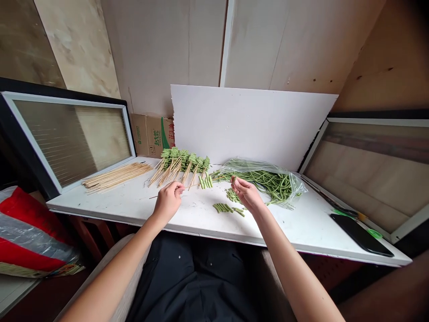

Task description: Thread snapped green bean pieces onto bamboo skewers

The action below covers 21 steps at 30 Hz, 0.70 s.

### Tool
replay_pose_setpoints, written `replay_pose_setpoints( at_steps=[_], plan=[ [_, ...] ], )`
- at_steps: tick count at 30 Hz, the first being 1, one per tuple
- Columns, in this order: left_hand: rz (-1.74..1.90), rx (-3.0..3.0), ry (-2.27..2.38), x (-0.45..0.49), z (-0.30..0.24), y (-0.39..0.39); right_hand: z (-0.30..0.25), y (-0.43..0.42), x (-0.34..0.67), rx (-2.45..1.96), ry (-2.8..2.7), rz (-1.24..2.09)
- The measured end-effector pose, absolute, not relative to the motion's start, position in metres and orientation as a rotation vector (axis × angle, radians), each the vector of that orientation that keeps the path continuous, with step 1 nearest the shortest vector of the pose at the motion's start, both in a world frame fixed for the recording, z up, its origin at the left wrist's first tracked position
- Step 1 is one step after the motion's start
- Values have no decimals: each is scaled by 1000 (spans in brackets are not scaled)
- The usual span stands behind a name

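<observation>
My left hand (170, 199) is closed on a thin bamboo skewer (191, 185) above the table. Cut green bean pieces (205, 180) sit side by side at the skewer's right end. To the right, my right hand (246, 191) pinches a short piece of green bean (233, 179) between its fingertips, apart from the skewer. Below it lie a row of cut bean pieces (223, 208) and a small heap of cut pieces (232, 195), partly hidden by the hand. Filled bean skewers (182, 161) are piled behind my left hand.
Bare skewers (117, 176) lie at the left of the white table (187, 217). Long green beans (275, 181) spill from a clear plastic bag (295, 185) at the back right. A black phone (360, 235) rests at the right edge. A cardboard box (147, 134) stands behind.
</observation>
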<state>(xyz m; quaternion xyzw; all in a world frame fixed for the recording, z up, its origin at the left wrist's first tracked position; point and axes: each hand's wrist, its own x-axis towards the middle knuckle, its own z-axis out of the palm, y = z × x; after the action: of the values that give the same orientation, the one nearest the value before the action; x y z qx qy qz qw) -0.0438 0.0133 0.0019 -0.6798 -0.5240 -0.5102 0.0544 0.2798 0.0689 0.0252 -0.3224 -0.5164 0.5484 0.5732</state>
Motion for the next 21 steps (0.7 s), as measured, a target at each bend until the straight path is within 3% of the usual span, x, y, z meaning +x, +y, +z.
replay_pose_setpoints(
  at_steps=[21],
  plan=[
    [-1485, -2122, -1519, -35, 5, 5, 20, 62, 268, -583, -1137, 1566]
  ],
)
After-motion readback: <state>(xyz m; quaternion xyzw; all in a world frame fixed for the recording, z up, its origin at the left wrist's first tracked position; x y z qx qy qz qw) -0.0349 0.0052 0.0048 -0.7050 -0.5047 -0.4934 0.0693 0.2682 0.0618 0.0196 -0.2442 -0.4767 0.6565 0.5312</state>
